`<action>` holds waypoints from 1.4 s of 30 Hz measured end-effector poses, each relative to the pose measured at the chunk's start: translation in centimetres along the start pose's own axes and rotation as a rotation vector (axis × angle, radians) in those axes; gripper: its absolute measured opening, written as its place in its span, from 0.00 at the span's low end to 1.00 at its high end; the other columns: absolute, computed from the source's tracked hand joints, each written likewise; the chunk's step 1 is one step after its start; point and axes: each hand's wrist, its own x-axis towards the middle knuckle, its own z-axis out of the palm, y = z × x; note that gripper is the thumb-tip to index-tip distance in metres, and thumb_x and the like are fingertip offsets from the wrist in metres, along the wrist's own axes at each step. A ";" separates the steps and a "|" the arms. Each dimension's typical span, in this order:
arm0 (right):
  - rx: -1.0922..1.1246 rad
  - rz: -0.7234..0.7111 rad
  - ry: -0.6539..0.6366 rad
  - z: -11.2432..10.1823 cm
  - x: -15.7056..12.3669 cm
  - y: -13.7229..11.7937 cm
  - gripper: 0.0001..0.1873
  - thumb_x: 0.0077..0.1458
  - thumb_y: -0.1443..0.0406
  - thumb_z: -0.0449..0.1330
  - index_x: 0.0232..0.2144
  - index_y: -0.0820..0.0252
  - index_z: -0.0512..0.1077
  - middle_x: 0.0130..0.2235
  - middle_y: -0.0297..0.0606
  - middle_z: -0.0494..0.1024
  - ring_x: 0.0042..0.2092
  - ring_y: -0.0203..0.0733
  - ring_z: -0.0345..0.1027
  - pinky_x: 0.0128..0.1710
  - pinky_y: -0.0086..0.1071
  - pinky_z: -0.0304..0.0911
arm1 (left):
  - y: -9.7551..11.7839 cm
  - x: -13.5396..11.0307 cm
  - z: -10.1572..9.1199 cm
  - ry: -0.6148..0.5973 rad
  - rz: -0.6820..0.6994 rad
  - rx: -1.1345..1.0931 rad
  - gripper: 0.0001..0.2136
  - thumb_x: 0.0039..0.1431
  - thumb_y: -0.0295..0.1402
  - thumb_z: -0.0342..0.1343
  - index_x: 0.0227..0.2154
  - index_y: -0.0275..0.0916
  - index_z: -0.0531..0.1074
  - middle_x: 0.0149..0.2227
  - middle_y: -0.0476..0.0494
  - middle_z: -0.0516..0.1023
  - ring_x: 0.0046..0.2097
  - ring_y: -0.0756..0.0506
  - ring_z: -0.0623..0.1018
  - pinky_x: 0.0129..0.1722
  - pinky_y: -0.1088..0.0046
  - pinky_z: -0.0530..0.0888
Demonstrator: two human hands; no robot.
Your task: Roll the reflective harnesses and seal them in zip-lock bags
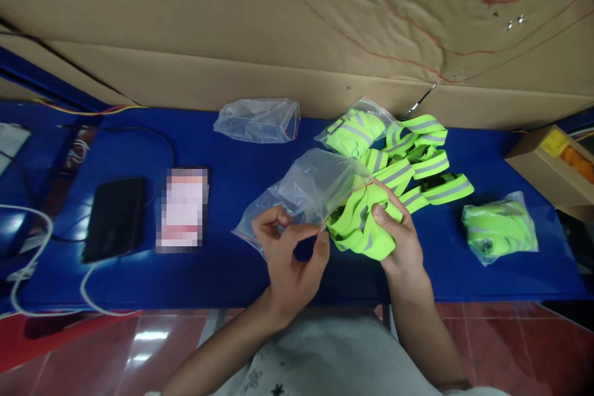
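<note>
Left hand (288, 253) is pinching the clear bag's (306, 189) open mouth just left of the folded green band (359, 226) the right hand (401, 238) is gripping.

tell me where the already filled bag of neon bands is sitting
In the head view, the filled bag lies on the blue table at the far right, beyond the right hand and just in front of the cardboard box.

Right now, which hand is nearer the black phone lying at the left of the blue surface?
Left. The left hand pinches the clear bag right of the black phone; the right hand is farther right, gripping the folded neon strap.
</note>
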 end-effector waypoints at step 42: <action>0.012 -0.141 0.213 3.8 -2.1 3.1 0.24 0.51 0.55 0.75 0.47 0.53 0.74 0.42 0.36 0.82 0.41 0.41 0.78 0.43 0.33 0.76 | -0.7 -0.4 3.3 -0.031 -0.620 -0.847 0.30 0.59 0.54 0.68 0.60 0.46 0.72 0.59 0.40 0.81 0.58 0.38 0.83 0.61 0.59 0.81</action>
